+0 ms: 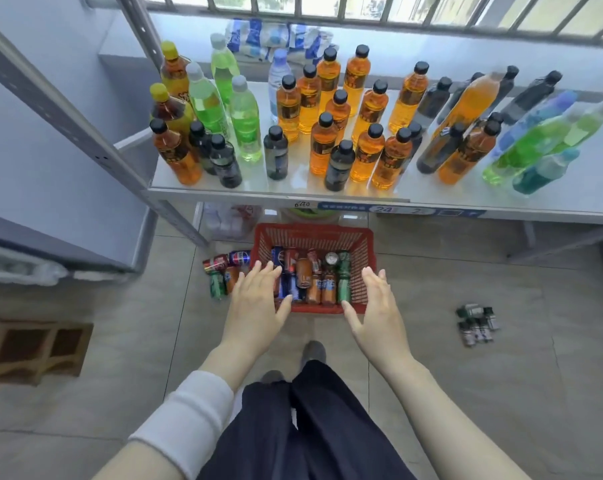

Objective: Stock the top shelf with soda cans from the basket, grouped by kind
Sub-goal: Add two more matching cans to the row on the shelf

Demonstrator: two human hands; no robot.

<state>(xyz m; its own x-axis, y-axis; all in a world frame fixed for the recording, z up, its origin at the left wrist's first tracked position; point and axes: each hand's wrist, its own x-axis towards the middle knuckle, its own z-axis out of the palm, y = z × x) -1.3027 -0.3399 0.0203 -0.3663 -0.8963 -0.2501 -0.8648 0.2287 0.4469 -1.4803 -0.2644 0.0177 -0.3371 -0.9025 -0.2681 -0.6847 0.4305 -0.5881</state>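
A red plastic basket stands on the tiled floor below the shelf, filled with soda cans in blue, red, orange and green. My left hand hovers over the basket's near left corner, fingers straight and spread, holding nothing. My right hand hangs at the basket's near right side, fingers also straight and empty. The white shelf above the basket carries several upright bottles of orange, green and dark drinks.
Several loose cans lie on the floor left of the basket. A small cluster of dark green cans sits on the floor at the right. A grey shelf upright slants down at the left. My feet stand just behind the basket.
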